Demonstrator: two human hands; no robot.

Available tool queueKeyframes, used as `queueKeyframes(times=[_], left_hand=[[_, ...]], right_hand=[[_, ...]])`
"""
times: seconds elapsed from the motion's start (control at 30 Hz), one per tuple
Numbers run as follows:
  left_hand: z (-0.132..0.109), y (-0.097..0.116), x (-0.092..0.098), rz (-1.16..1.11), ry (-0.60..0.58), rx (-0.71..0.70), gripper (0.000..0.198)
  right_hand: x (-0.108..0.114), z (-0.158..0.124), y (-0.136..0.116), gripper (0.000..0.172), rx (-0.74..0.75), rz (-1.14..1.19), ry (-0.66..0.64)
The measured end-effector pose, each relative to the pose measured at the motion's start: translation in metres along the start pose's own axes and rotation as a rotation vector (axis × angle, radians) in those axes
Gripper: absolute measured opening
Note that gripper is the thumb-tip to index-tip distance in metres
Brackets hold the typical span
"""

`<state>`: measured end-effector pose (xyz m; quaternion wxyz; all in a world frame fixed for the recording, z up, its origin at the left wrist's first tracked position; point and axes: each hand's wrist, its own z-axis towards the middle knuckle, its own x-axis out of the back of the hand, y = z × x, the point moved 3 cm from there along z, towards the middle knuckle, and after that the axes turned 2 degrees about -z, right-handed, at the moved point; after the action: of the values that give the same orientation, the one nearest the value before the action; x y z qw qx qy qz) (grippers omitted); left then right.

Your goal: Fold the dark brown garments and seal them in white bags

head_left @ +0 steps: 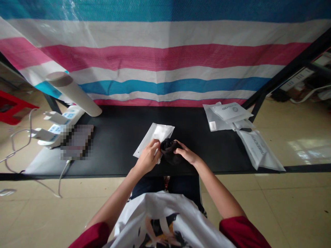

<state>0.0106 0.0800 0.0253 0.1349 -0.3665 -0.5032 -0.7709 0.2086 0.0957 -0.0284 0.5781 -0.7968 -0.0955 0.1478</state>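
A bunched black cloth (171, 153) is between my two hands near the table's front edge. My right hand (187, 153) grips its right side, thumb and fingers closed on the fabric. My left hand (148, 157) is closed at its left edge, fingers bent against the cloth. Beneath and beside my left hand, a translucent white plastic pouch (148, 137) lies slanted on the black table (116, 134). My left hand covers part of its right side. The cloth's exact kind cannot be made out.
At the right end lie several white printed plastic pouches (230, 112), one overhanging the front edge (261, 151). To the left are a power strip (69, 119) with plugs, a blurred phone-like device (77, 141) on a cable, and a white cylinder (77, 96). A striped sheet (155, 58) hangs behind.
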Motion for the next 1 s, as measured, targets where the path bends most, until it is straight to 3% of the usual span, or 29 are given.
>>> queueKeyframes(times=[0.17,0.27,0.37,0.47,0.6,0.73,0.87,1.0], left_hand=[[0.005,0.01,0.008,-0.027,0.04,0.0,0.017],[0.006,0.017,0.004,-0.035,-0.017,-0.023,0.018],[0.006,0.023,0.0,0.015,0.014,-0.017,0.02],[0.005,0.03,-0.006,0.111,0.038,0.002,0.022],[0.004,0.036,-0.019,0.154,-0.032,0.034,0.021],[0.004,0.034,-0.023,0.168,-0.022,0.096,0.02],[0.005,0.029,-0.021,0.167,-0.008,0.086,0.02],[0.005,0.03,-0.024,0.101,-0.001,0.058,0.022]], right_hand=[[0.004,0.008,-0.016,0.033,-0.017,-0.266,-0.031],[0.005,0.016,-0.021,0.031,-0.016,-0.27,0.148],[-0.001,0.02,-0.017,0.033,-0.029,-0.126,0.337],[-0.011,0.024,-0.007,0.035,-0.038,-0.061,0.409],[-0.019,0.027,-0.001,0.031,0.057,-0.08,0.535],[-0.019,0.027,-0.004,0.034,0.0,-0.063,0.426],[-0.012,0.021,-0.014,0.043,0.073,-0.235,0.351],[-0.014,0.017,-0.013,0.043,0.003,-0.042,0.336]])
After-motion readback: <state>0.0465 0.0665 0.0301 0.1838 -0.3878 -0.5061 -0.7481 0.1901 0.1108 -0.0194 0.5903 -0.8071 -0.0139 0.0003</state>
